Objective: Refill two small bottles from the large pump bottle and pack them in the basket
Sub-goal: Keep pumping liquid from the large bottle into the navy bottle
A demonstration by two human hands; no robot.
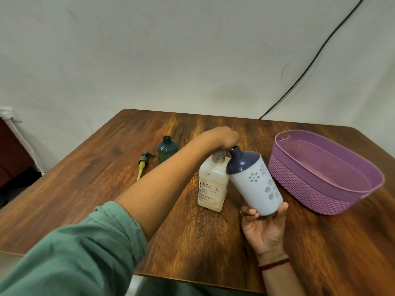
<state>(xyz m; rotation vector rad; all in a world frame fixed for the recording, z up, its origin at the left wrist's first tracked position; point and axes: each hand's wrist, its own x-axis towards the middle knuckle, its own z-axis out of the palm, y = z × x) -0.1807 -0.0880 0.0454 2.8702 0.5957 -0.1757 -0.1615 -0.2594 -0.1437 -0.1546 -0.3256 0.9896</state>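
Curling L fingers [232, 144] down over the pump top of the large pump bottle [212, 184]. Tips hidden under the knuckles, so can't tell whether pressing or pinching. Cupping the base of the small white bottle [254, 184] w/ R fingers [249, 211] and thumb, palm up, loosely wrapped, not spread. Holding it off the table [85, 189], tilted, w/ navy shoulder and open neck leaning to 11 o'clock and mouth just beside the pump top. Touching or not, can't tell. L hand [222, 135] stretched across from 8 o'clock, green sleeve [85, 242] up past the elbow. R hand [265, 227] in from 6.

Step, prob.: filling bottle no. 1 of 2, so early in the task. No liquid seen moving. Level inside not readable thru the opaque white body w/ flower cut-outs. Next move needs the mouth right under the spout and a steady press straight down, w/ care against tipping, given no steadying hand on the pump bottle's body. Then capping, though no cap for it in view.

Further out: small green bottle [167, 149] upright and uncapped at 10 o'clock of the pump bottle, well apart. Looks unfilled, but hard to say thru dark plastic. Loose pump cap [145, 159] w/ yellowish tube lying flat just at its 9. Purple basket [324, 171] near, at 3 o'clock of the pump bottle, w/ nothing in it yet.
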